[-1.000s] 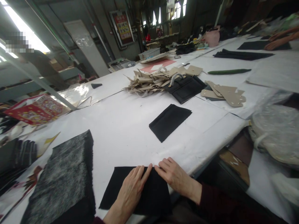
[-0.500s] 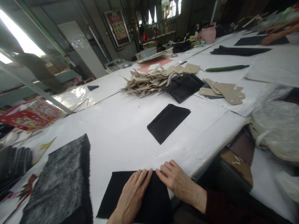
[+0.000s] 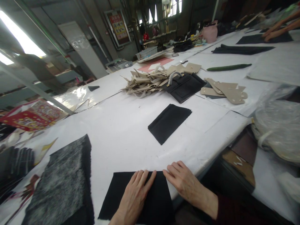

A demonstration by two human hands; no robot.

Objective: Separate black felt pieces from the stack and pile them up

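Observation:
A black fabric piece (image 3: 114,197) lies flat at the near edge of the white table (image 3: 117,131). My left hand (image 3: 136,195) rests palm down on it, fingers stretched out together toward its far edge. My right hand (image 3: 184,182) lies flat with fingers out at the piece's right corner, partly on the table. Neither hand holds anything. A second black fabric piece (image 3: 168,122) lies farther out in the middle of the table.
A thick stack of grey-black felt pieces (image 3: 58,184) sits at the left. Beige cut pieces (image 3: 150,81), a black bag (image 3: 185,87) and more beige parts (image 3: 225,90) lie beyond. A clear plastic bag (image 3: 278,131) is at right. Another person's arms (image 3: 278,29) reach in at far right.
My right hand has slid a little to the right along the piece's far edge. My left hand has stayed flat on the fabric.

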